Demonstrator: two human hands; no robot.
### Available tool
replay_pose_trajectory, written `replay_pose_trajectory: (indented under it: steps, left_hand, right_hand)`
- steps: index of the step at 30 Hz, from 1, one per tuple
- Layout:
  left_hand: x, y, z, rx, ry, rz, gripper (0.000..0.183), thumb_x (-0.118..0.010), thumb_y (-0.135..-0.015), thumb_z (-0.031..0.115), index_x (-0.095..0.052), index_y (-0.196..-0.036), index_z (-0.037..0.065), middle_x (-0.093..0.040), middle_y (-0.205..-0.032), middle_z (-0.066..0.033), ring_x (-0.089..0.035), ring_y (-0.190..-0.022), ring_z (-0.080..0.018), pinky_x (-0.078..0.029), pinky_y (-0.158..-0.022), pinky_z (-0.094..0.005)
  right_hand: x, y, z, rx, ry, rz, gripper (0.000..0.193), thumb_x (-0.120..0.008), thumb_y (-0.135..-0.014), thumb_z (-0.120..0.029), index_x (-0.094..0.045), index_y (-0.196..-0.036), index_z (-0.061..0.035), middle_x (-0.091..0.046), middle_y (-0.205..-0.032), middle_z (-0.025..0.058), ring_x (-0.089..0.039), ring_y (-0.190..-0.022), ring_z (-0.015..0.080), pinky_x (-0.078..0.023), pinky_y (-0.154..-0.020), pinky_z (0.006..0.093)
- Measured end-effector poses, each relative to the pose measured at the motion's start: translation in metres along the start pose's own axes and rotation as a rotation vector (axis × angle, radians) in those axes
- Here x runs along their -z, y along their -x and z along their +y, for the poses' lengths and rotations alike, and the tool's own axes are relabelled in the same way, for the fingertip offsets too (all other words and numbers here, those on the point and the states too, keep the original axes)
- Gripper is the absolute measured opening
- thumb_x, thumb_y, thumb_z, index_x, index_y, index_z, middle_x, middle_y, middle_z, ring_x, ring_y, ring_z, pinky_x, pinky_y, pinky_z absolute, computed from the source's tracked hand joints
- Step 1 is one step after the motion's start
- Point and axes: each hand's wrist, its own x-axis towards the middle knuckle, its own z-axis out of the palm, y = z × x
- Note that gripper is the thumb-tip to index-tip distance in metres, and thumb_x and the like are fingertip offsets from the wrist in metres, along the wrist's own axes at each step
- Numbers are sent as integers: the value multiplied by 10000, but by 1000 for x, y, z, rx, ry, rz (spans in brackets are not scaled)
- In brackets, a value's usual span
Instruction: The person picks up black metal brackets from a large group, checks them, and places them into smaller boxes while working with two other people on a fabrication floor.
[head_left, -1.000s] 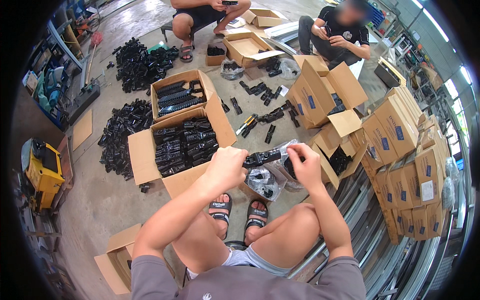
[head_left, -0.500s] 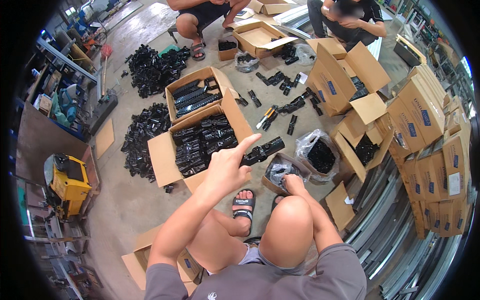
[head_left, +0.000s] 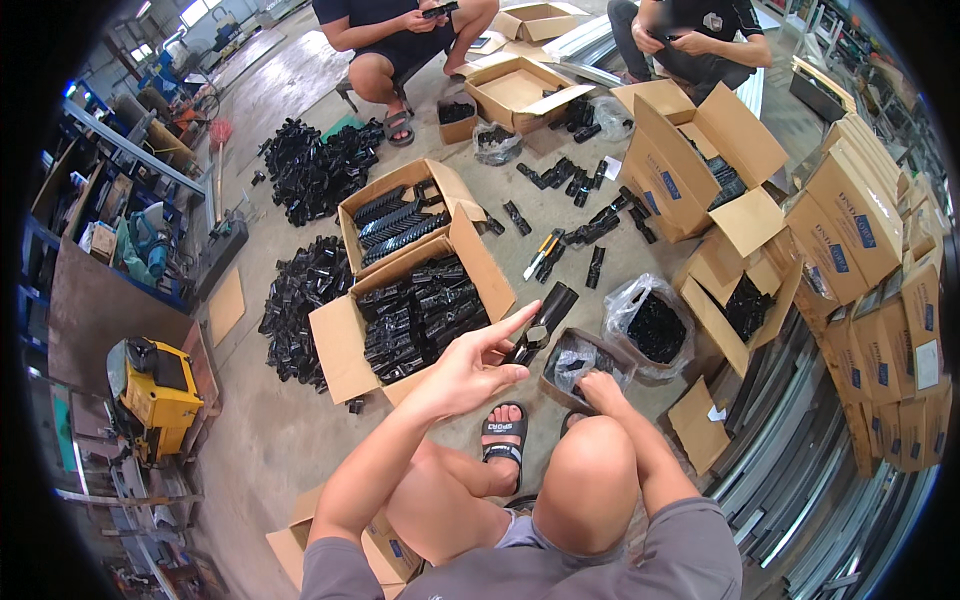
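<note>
My left hand [head_left: 478,368] holds a black tubular fitting [head_left: 545,322] on its finger side, with the index finger stretched along it. The fitting tilts up and away, its round open end towards the far right. My right hand [head_left: 597,391] reaches into a small carton [head_left: 553,391] lined with a clear plastic bag [head_left: 580,362]. Its fingers are curled downward, and whatever they grip is hidden. Left of the fitting stands an open carton [head_left: 340,352] packed with rows of black fittings [head_left: 420,318].
Beyond is another carton [head_left: 452,180] of fittings. Heaps of black fittings [head_left: 305,300] lie to its left. A bag of small black parts [head_left: 655,330] stands at right. An orange-handled tool [head_left: 543,255] lies on the floor. Two people [head_left: 405,50] sit at the back. Metal profiles [head_left: 790,470] lie right.
The black fitting in my left hand has swung from nearly level to a steeper tilt. My right hand stays in the small carton. One person at the back now holds up a dark piece.
</note>
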Motion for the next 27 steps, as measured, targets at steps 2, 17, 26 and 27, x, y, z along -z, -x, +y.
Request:
replay_pose_trajectory:
  steps: [2,17,26,27]
  left_hand:
    - [-2,-2,-1,18,159,-45,810,-758,-824,28,-434,-1538,231,-590,-1038,14,-503,-853,-97,-488,-804,-258]
    - [-7,5,13,98,733,-76,827,-721,-900,91,-284,-1595,201,-624,-1128,-29,-643,-981,-154,-570,-898,-337]
    - [-12,2,24,-18,816,-164,830,-690,-927,74,-241,-1606,234,-621,-1232,-38,-650,-1013,-174,-568,-913,-363]
    - [-15,3,29,-40,832,-155,824,-678,-932,60,-237,-1607,227,-612,-1243,-38,-645,-1016,-168,-567,-917,-365]
  right_hand:
    - [2,6,-3,-15,-66,-65,159,-586,-844,-82,-741,-811,-70,-739,-861,160,-738,-804,300,-604,-707,423]
    - [119,15,-5,-610,-838,514,157,-661,-865,-116,-737,-952,-10,-738,-863,179,-726,-769,243,-565,-729,372]
    - [383,17,-95,-44,-1260,729,236,-642,-929,8,-684,-1160,27,-721,-1071,91,-683,-975,127,-566,-860,281]
    - [391,14,-102,-43,-1247,732,236,-642,-929,8,-684,-1160,27,-721,-1071,91,-683,-975,127,-566,-860,281]
